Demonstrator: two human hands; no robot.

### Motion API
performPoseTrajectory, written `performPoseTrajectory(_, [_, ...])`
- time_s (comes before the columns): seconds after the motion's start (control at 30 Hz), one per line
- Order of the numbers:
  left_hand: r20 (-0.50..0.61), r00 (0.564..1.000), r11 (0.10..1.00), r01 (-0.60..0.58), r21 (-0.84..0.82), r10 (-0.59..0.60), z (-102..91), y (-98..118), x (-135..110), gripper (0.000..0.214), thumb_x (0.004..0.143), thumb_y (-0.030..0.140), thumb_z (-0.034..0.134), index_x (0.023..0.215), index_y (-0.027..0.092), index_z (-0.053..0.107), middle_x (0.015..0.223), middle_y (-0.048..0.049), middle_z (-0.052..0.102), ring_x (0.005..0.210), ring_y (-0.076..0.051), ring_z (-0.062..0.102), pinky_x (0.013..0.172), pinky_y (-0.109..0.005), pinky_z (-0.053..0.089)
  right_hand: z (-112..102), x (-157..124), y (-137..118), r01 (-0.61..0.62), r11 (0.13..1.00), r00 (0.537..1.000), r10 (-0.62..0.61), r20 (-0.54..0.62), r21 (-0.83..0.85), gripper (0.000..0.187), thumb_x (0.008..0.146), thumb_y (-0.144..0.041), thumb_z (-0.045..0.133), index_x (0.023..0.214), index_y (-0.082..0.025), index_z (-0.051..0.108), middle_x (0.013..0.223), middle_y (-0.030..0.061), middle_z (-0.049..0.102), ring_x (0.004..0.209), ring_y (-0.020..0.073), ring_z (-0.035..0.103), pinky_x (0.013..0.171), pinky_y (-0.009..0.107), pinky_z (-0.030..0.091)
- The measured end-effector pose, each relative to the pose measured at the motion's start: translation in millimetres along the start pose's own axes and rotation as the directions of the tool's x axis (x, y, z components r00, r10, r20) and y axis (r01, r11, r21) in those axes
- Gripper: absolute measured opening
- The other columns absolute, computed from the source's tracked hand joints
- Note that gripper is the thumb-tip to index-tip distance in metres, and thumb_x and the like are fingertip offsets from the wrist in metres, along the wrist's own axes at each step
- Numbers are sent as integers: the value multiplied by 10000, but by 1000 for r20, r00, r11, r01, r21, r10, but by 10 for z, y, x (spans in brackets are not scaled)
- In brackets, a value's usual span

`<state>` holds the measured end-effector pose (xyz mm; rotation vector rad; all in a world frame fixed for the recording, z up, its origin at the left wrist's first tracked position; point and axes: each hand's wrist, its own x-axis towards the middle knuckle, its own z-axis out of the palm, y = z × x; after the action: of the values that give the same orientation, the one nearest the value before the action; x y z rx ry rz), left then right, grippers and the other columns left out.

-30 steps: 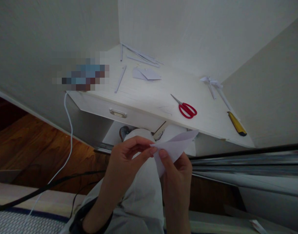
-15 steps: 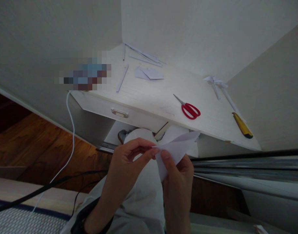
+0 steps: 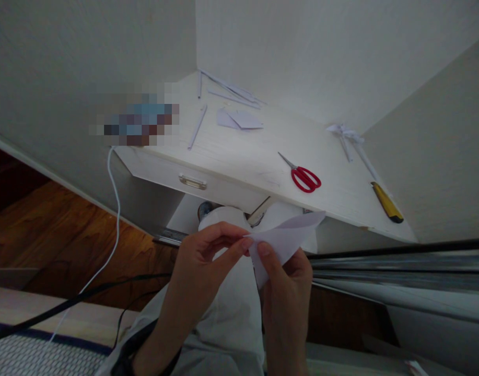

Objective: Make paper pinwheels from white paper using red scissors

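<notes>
A folded sheet of white paper (image 3: 288, 237) is held above my lap, just in front of the desk edge. My left hand (image 3: 213, 256) pinches its left corner between thumb and fingertips. Lower down on the sheet, my right hand (image 3: 284, 277) grips it with the thumb on top and the fingers behind, partly hidden. The paper's upper right part flares out to a point. Beyond my hands, red-handled scissors (image 3: 305, 178) lie on the white desk (image 3: 239, 156), blades toward the upper left.
Rolled paper sticks (image 3: 197, 128) and folded paper pieces (image 3: 243, 120) lie on the desk. Near the right wall are a tied paper shape (image 3: 347, 136) and a yellow-and-black cutter (image 3: 387, 202). A white cable (image 3: 117, 209) hangs at the left, below a blurred-out object (image 3: 141, 122).
Both hands keep their grip on the paper almost in place. The sheet's right tip has shifted slightly to the right. The view has moved very little.
</notes>
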<state>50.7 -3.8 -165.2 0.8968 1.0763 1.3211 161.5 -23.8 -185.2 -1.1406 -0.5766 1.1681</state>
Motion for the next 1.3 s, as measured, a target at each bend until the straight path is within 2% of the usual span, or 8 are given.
performPoseTrajectory(0.23, [33,999,999,-25,26,25,-6,9,-26,125,755,111,698,689,213,726,653,67,698,636,-58,641,613,-87,506,4,-14,-3,-6,1000,1000,6,-8,-20,166,669,-261,853,812,-238,771,749,-18,780,657,111,698,613,181,561])
performPoseTrajectory(0.6, [14,999,997,-35,71,34,-10,39,-37,100,736,123,694,677,203,706,654,36,696,650,-102,663,625,-149,536,13,-16,-33,-15,1000,1000,15,-2,-3,156,668,-239,850,793,-220,759,738,-10,768,657,118,687,624,203,558])
performPoseTrajectory(1.0, [20,999,999,-48,3,48,-18,48,-93,149,742,86,702,719,230,735,688,66,712,670,-61,659,643,-93,519,13,-49,-54,19,1000,999,-19,30,-20,132,687,-224,832,793,-210,756,732,-7,760,649,127,685,616,220,557])
performPoseTrajectory(1.3, [26,996,994,-84,67,82,-18,71,-100,191,754,62,675,681,234,716,660,77,691,642,-57,637,624,-93,498,-4,-58,-54,24,1000,999,-24,46,-3,139,701,-232,823,825,-216,762,743,1,759,650,132,677,613,223,553])
